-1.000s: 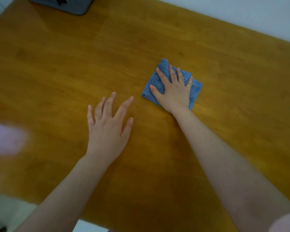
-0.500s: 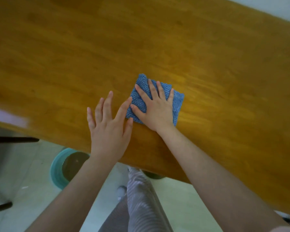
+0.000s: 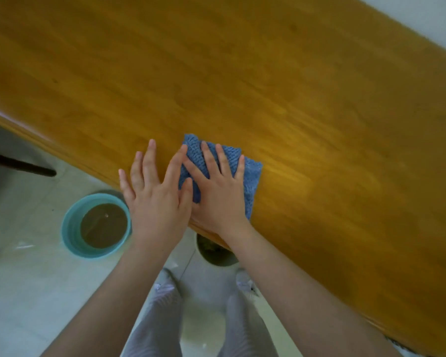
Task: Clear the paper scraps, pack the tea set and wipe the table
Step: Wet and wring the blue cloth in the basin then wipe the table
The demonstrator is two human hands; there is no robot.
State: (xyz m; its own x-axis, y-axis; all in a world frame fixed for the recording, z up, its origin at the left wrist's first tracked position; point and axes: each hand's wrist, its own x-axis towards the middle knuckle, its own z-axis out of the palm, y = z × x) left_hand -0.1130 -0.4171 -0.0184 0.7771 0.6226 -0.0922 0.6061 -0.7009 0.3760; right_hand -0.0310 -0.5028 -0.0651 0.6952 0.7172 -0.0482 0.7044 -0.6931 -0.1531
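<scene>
Head view: shows a wooden tabletop filling the frame from 9 o'clock round to 4 o'clock, its near edge slanting through the middle. Finds a folded blue cloth lying flat on the tabletop just beside that near edge, slightly toward 6 o'clock from the frame's centre.

Shows the right hand pressing palm-down on the cloth, fingers straight and spread wide, curling round nothing. Places the left hand at 9 o'clock of the right one and touching it, palm down at the tabletop's edge, fingers likewise straight and fanned, forefinger and thumb lying against the cloth's 9 o'clock border.

Takes in, below the edge at 8 o'clock, a teal basin standing on the pale floor and holding murky brownish water. Catches a dark chair leg at 9 o'clock, well apart from the basin. Shows striped trouser legs and light shoes at 6 o'clock, plus a dark round thing on the floor, half under the tabletop's edge and too dim to identify. Leaves a strip of pale wall at 1 o'clock.
</scene>
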